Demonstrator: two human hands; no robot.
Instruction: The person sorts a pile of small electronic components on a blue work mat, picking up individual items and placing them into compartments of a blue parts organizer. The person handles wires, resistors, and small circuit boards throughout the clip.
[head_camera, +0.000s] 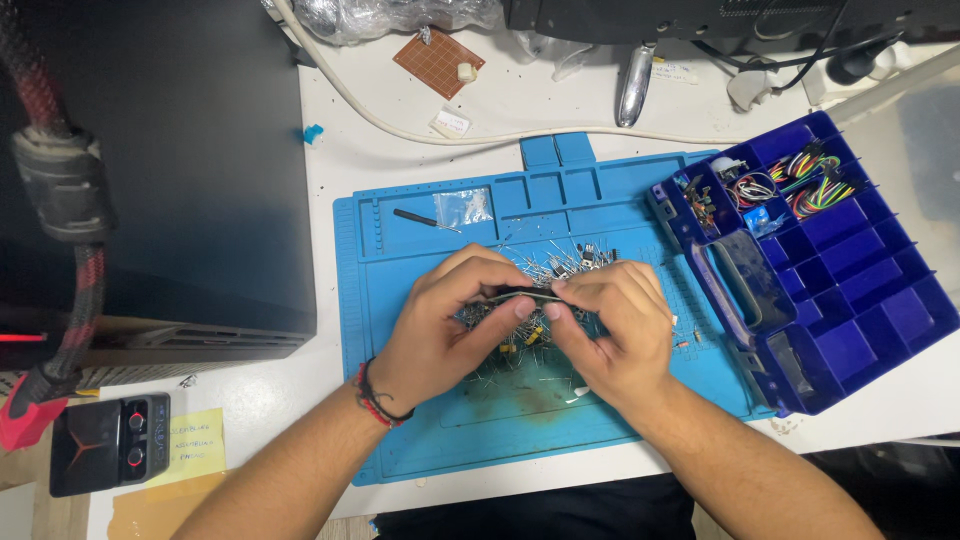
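Covering the left of the white desk (500, 110) stands a large black case (190, 150), smooth and flat-sided, with a braided red-and-black cable (75, 300) running down beside it. A blue silicone work mat (400, 400), ribbed along its edges and moulded with shallow trays, lies at the centre. To its right rests an open blue plastic organiser box (860, 290), divided into square compartments; the upper ones hold coiled multicoloured jumper wires (815, 180). A pile of small electronic components (560, 270) with thin metal leads sits on the mat beneath the hands. The left hand (445, 325), a red-and-black cord bracelet (375, 400) at the wrist, and the right hand (615, 330) meet over this pile. Both pinch a thin dark strip (530, 296), slightly bowed, fingertips closed on its opposite ends. The strip is held just above the pile. A small brown perforated board (437, 62) lies well apart, at the desk's far edge.
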